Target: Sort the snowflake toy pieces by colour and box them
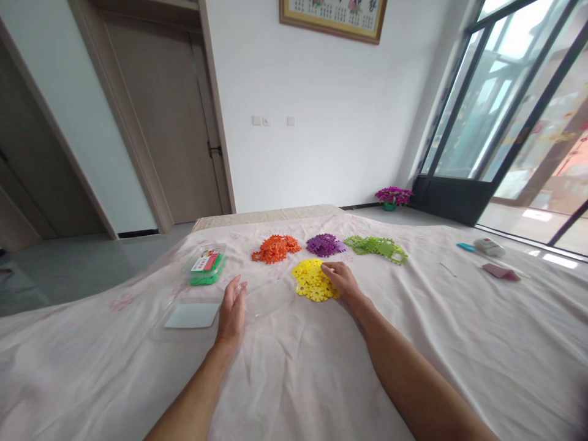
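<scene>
The right hand touches the pile of flat, yellow, flower-shaped plastic pieces, toward the far edge of the pale pink cloth; its grip cannot be determined. The left hand adjoins the clear plastic tray's left side; grip likewise indeterminable.

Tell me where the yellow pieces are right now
In the head view, the yellow pieces lie just right of centre, by the right hand, in front of the purple pile and to the right of the orange pile.
</scene>
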The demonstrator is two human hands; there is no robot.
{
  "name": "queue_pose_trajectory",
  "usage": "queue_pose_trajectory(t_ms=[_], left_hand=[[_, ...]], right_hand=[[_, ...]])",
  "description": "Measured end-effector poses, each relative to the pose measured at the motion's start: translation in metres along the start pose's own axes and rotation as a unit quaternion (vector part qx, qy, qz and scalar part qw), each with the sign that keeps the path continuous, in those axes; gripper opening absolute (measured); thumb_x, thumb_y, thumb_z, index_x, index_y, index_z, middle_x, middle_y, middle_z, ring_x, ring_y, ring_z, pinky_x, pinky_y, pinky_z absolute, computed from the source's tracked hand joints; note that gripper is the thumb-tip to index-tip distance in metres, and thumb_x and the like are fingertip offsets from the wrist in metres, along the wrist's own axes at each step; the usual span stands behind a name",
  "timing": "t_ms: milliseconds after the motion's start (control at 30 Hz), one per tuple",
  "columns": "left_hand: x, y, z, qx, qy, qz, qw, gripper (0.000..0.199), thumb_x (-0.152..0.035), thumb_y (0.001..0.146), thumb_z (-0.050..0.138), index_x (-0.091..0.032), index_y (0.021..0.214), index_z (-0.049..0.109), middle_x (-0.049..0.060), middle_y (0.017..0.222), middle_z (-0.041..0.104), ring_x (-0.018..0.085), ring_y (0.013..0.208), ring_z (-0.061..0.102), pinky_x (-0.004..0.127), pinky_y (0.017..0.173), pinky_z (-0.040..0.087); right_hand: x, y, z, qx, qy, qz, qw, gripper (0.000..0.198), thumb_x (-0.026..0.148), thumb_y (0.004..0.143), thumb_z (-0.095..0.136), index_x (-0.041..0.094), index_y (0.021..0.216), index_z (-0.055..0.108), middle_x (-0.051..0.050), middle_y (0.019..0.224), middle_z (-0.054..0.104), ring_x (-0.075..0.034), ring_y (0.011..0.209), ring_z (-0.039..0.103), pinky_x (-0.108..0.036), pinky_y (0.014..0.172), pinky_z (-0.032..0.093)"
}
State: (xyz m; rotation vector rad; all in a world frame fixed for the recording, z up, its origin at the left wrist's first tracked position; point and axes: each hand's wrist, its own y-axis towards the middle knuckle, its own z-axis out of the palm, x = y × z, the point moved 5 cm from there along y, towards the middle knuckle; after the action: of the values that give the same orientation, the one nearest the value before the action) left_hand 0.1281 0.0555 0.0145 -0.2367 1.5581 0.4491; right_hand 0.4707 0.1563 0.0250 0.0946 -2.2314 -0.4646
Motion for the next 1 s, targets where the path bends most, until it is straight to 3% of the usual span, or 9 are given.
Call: queue_pose_trajectory(t_ms=[167,467,633,767,867,1000], left_hand=[[0.004,0.003,0.000,0.003,-0.002,0.000,1.000,0.049,-0.045,0.089,0.057,-0.023,0.133,0.055,0.011,0.138,0.059,0.025,0.134,0.050,0.041,0.116,0.033],[0.003,0.002,0.001,0.009,0.005,0.000,1.000,0.050,-0.046,0.089,0.057,-0.022,0.133,0.054,0.012,0.140,0.057,0.026,0.134,0.049,0.042,0.115,0.033],[0.004,0.003,0.000,0.012,0.011,0.009,1.000,0.048,-0.046,0.090,0.056,-0.023,0.132,0.055,0.011,0.140,0.058,0.025,0.134,0.049,0.041,0.115,0.033],[0.009,0.006,0.000,0.016,0.013,0.013,1.000,0.048,-0.046,0.090,0.056,-0.024,0.132,0.055,0.011,0.135,0.062,0.024,0.133,0.051,0.041,0.115,0.034],[0.010,0.006,0.001,0.022,0.018,0.020,0.999,0.047,-0.045,0.090,0.055,-0.023,0.132,0.056,0.012,0.134,0.062,0.024,0.132,0.052,0.041,0.114,0.034],[0.009,0.006,0.001,0.025,0.026,0.025,0.999,0.046,-0.044,0.090,0.054,-0.022,0.132,0.056,0.012,0.134,0.062,0.025,0.130,0.053,0.042,0.114,0.034]], right_hand=[[0.018,-0.008,0.011,0.044,-0.165,-0.042,0.984,0.051,0.062,0.085,0.057,0.030,0.122,0.071,-0.006,0.135,0.061,-0.031,0.126,0.050,-0.047,0.106,0.037],[0.027,-0.011,0.016,0.032,-0.169,-0.064,0.983,0.032,0.050,0.084,0.065,0.030,0.106,0.075,-0.003,0.132,0.064,-0.027,0.125,0.050,-0.042,0.105,0.037],[0.029,-0.011,0.012,-0.012,-0.112,-0.076,0.991,0.023,0.046,0.081,0.067,0.027,0.091,0.075,-0.003,0.117,0.070,-0.025,0.114,0.055,-0.038,0.100,0.040],[0.036,-0.010,0.012,-0.034,0.008,-0.042,0.998,0.029,0.051,0.079,0.065,0.022,0.081,0.071,-0.003,0.086,0.072,-0.021,0.083,0.061,-0.032,0.077,0.047],[0.051,-0.014,0.022,-0.023,0.147,-0.020,0.989,0.034,0.053,0.076,0.066,0.020,0.080,0.068,-0.003,0.073,0.069,-0.017,0.065,0.057,-0.028,0.061,0.044],[0.077,-0.025,0.044,0.048,0.252,-0.028,0.966,0.033,0.050,0.072,0.070,0.019,0.083,0.069,-0.003,0.075,0.070,-0.016,0.065,0.059,-0.027,0.060,0.045]])
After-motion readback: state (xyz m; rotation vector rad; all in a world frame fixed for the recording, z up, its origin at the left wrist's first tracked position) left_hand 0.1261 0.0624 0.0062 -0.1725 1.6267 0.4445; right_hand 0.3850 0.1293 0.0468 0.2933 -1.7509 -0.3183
